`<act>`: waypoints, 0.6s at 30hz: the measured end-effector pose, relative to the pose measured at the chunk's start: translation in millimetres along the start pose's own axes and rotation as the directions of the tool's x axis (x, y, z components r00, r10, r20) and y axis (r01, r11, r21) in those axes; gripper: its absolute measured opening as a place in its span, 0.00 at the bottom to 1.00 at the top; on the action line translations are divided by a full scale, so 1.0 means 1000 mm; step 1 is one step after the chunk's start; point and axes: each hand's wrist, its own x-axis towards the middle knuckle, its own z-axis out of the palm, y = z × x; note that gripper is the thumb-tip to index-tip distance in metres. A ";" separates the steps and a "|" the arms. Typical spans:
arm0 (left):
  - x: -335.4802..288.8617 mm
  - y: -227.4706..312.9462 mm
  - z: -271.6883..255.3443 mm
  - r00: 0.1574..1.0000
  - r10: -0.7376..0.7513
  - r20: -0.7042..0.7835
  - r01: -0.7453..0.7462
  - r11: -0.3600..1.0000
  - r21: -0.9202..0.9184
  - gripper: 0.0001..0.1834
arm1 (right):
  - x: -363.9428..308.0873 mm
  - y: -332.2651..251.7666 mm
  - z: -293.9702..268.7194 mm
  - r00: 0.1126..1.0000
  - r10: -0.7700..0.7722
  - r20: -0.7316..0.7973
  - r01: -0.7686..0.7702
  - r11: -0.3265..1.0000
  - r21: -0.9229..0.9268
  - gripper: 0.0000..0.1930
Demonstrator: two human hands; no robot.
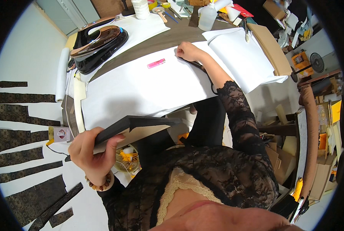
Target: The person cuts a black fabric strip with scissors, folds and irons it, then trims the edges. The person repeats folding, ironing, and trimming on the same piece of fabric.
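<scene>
My left hand [90, 152] grips a black, angled board-like piece [122, 125] with a tan underside, thumb beneath and fingers above. It is held tilted in front of my body, past the near edge of the white-covered table [114, 90]. My right hand [188, 52] rests on the white sheet farther off, its fingers curled together; whatever is in them is hidden. Under that wrist lies a black tool [197, 64] with a looped handle, seemingly scissors, reaching toward the fingers. A small pink, flat object [156, 63] lies left of my right hand.
A black and copper iron [100, 48] stands at the back left. A squeeze bottle [207, 17] and white roll [141, 9] are at the back. Stacked white paper [237, 54] and brown cardboard [268, 50] lie right. Dark patterned strips [21, 156] cover the left surface.
</scene>
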 end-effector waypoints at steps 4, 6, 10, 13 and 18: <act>-0.002 -0.005 0.005 1.000 0.004 -0.019 -0.004 1.000 -0.030 0.19 | -0.009 0.023 0.020 0.927 -0.165 -0.336 0.165 0.986 -0.028 0.09; -0.002 -0.007 0.006 1.000 -0.021 0.002 0.021 0.999 -0.049 0.19 | -0.015 0.018 0.014 0.917 -0.108 -0.384 0.147 0.987 0.072 0.08; -0.007 -0.010 0.004 0.999 -0.033 -0.010 0.033 0.999 -0.036 0.19 | -0.063 -0.029 -0.024 0.990 -0.031 -0.141 0.086 0.911 0.402 0.04; -0.005 -0.006 0.004 0.995 -0.101 0.002 0.101 0.995 -0.022 0.18 | -0.124 -0.057 -0.037 0.930 -0.361 -0.073 0.354 0.819 0.453 0.02; 0.007 0.004 0.017 0.988 -0.148 0.042 0.149 0.988 -0.029 0.16 | -0.205 -0.091 -0.041 0.994 -0.080 0.069 0.067 0.983 0.168 0.06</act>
